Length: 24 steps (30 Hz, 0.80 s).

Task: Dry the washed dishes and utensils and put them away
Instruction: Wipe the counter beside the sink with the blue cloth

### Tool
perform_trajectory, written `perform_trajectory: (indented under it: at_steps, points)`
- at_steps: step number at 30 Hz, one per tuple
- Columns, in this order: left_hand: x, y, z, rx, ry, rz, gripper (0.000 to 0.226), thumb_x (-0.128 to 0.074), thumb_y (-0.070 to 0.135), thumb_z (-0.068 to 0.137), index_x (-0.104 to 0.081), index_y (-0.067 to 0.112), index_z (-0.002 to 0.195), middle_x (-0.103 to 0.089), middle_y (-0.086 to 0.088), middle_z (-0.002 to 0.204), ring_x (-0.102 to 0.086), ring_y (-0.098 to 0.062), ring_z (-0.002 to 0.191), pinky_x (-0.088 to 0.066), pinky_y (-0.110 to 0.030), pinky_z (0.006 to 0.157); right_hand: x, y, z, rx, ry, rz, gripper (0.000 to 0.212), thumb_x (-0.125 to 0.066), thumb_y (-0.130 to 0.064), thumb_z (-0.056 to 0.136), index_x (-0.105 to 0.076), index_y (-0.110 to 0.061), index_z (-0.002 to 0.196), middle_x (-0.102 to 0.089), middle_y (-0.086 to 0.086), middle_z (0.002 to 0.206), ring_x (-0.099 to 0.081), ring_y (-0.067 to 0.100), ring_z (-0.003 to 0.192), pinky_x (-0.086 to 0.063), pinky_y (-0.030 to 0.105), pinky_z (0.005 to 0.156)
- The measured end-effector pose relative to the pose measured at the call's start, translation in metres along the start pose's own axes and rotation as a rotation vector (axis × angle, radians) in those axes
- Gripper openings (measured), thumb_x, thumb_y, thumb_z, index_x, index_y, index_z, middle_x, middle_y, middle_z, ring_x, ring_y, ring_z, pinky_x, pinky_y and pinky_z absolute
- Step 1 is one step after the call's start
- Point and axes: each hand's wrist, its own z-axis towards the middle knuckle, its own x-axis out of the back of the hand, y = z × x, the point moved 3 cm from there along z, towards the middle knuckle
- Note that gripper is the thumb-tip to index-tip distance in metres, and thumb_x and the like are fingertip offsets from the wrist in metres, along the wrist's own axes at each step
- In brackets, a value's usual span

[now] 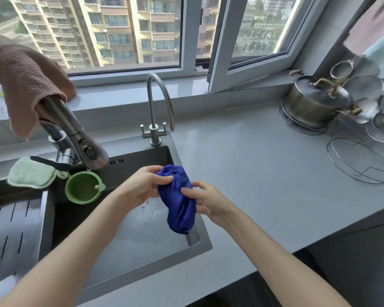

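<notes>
The left hand (142, 185) pinches the bunched top of the blue cloth (180, 209) while the right hand (208, 201) curls its fingers round the middle. The cloth hangs just inside the sink's (205, 242) right edge, probably so drips fall into the basin. The lidded pot (313, 105) and strainers (364, 85) wait at the counter's (253, 162) far right corner, well apart.

Just below centre, the cloth (180, 198) you hold is a deep, plain royal blue. At ten o'clock the towel (24, 78) is dusty brown with a waffle weave. At nine o'clock the pad (31, 172) is pale mint green, and the strainer (83, 188) just beside it is a brighter leaf green. The sink (142, 229) is charcoal, and its drain tray (11, 235) at eight o'clock is dark grey with rows of black slots. The bench (264, 165) is plain light grey. At two o'clock the pot (315, 105) is dull silver, its handles (324, 83) wrapped in tan.
</notes>
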Motion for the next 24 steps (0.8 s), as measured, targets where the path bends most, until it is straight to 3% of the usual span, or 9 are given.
perform_trajectory:
  at_steps: [3,7,10,12,14,16,19,21,24]
  points:
    - [-0.02,0.003,0.012,0.06,-0.101,-0.097,0.029,-0.07,0.005,0.078,-0.064,0.004,0.107,-0.069,-0.013,0.102,-0.066,-0.024,0.09,-0.055,-0.037,0.083,0.028,-0.007,-0.011,0.021,0.035,0.164,0.021,-0.051,-0.004,0.095,-0.059,-0.003,0.114,-0.068,0.012,0.1,-0.066,0.022,0.082,-0.053,0.029,0.07]
    - [-0.061,0.012,0.034,0.082,-0.11,-0.023,0.024,-0.067,0.004,0.082,-0.064,0.005,0.106,-0.065,-0.014,0.092,-0.059,-0.02,0.075,-0.044,-0.029,0.07,0.074,-0.022,-0.032,0.111,0.192,0.091,0.024,-0.046,-0.001,0.095,-0.061,-0.003,0.114,-0.07,0.009,0.096,-0.067,0.017,0.077,-0.053,0.024,0.064]
    - [-0.096,0.021,0.054,0.116,-0.168,0.038,0.026,-0.059,-0.003,0.086,-0.061,0.005,0.111,-0.062,-0.012,0.085,-0.058,-0.016,0.063,-0.039,-0.021,0.055,0.118,-0.038,-0.055,0.16,0.283,0.017,0.023,-0.047,-0.004,0.096,-0.063,-0.008,0.113,-0.07,0.01,0.102,-0.065,0.021,0.085,-0.051,0.029,0.073]
    - [-0.123,0.027,0.068,0.126,-0.217,0.047,0.026,-0.055,-0.007,0.086,-0.063,0.008,0.107,-0.066,-0.011,0.084,-0.061,-0.019,0.068,-0.044,-0.021,0.057,0.149,-0.052,-0.068,0.182,0.319,0.032,0.023,-0.047,-0.004,0.096,-0.064,-0.008,0.112,-0.071,0.01,0.102,-0.066,0.022,0.087,-0.05,0.032,0.078]
    - [-0.147,0.034,0.087,0.113,-0.184,0.064,0.03,-0.05,-0.01,0.086,-0.063,0.01,0.105,-0.07,-0.015,0.098,-0.067,-0.023,0.081,-0.049,-0.021,0.062,0.184,-0.065,-0.076,0.195,0.382,0.026,0.022,-0.049,-0.008,0.096,-0.063,-0.006,0.114,-0.071,0.01,0.104,-0.067,0.021,0.088,-0.05,0.033,0.081]
    - [-0.16,0.038,0.109,0.08,-0.061,0.12,0.026,-0.054,-0.004,0.087,-0.062,0.012,0.106,-0.068,-0.014,0.111,-0.068,-0.022,0.088,-0.052,-0.022,0.067,0.231,-0.069,-0.072,0.133,0.584,-0.233,0.027,-0.053,-0.021,0.096,-0.061,-0.009,0.12,-0.069,0.01,0.112,-0.065,0.022,0.095,-0.049,0.035,0.086]
    - [-0.172,0.041,0.137,0.065,0.087,0.179,0.018,-0.057,0.003,0.087,-0.062,0.015,0.099,-0.066,-0.013,0.11,-0.065,-0.02,0.086,-0.051,-0.025,0.073,0.289,-0.066,-0.062,0.002,1.015,-1.165,0.056,-0.048,-0.053,0.09,-0.05,-0.021,0.136,-0.056,0.008,0.13,-0.052,0.03,0.117,-0.039,0.039,0.096]
    - [-0.178,0.041,0.153,0.065,0.142,0.199,0.016,-0.056,0.002,0.087,-0.061,0.016,0.094,-0.065,-0.011,0.106,-0.063,-0.02,0.086,-0.05,-0.024,0.073,0.305,-0.053,-0.045,0.113,0.968,-1.344,0.069,-0.036,-0.062,0.084,-0.048,-0.022,0.139,-0.05,0.014,0.138,-0.045,0.035,0.126,-0.033,0.044,0.102]
    - [-0.186,0.039,0.176,0.074,0.199,0.219,0.017,-0.054,0.002,0.088,-0.062,0.012,0.098,-0.064,-0.011,0.101,-0.062,-0.02,0.085,-0.05,-0.024,0.071,0.309,-0.001,-0.004,0.157,0.621,-1.494,0.07,-0.034,-0.069,0.081,-0.047,-0.033,0.139,-0.041,0.017,0.147,-0.038,0.038,0.135,-0.03,0.061,0.106]
